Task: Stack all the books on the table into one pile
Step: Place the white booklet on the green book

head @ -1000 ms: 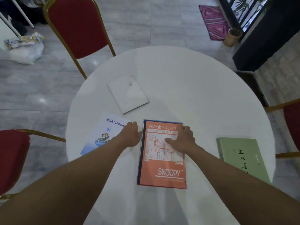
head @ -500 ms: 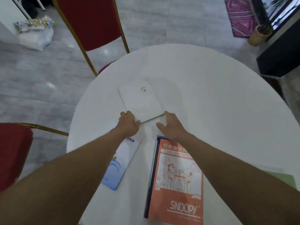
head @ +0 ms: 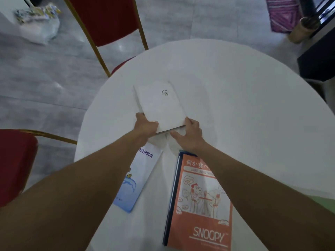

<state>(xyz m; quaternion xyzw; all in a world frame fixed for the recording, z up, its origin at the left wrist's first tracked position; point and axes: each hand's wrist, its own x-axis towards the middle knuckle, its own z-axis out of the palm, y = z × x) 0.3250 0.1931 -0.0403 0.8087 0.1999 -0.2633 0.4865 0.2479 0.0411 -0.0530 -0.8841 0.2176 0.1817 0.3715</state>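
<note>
A white book [head: 159,104] lies on the far left part of the round white table [head: 244,105]. My left hand [head: 145,126] grips its near left corner and my right hand [head: 190,134] holds its near right corner; the near edge looks slightly raised. Closer to me, a blue-and-white booklet [head: 139,178] lies partly under my left forearm. To its right is an orange Snoopy notebook [head: 199,214], partly covered by my right forearm. Only a sliver of the green book [head: 326,202] shows at the right edge.
A red chair [head: 108,19] stands behind the table and another red chair [head: 14,165] at the left. A plastic bag [head: 39,20] lies on the floor at top left. A plant pot [head: 302,28] and a dark cabinet [head: 319,57] are at the right.
Both hands left the Snoopy notebook, reached forward to the white book and took hold of its near corners. The view has tilted forward, pushing the green book almost out of frame.
</note>
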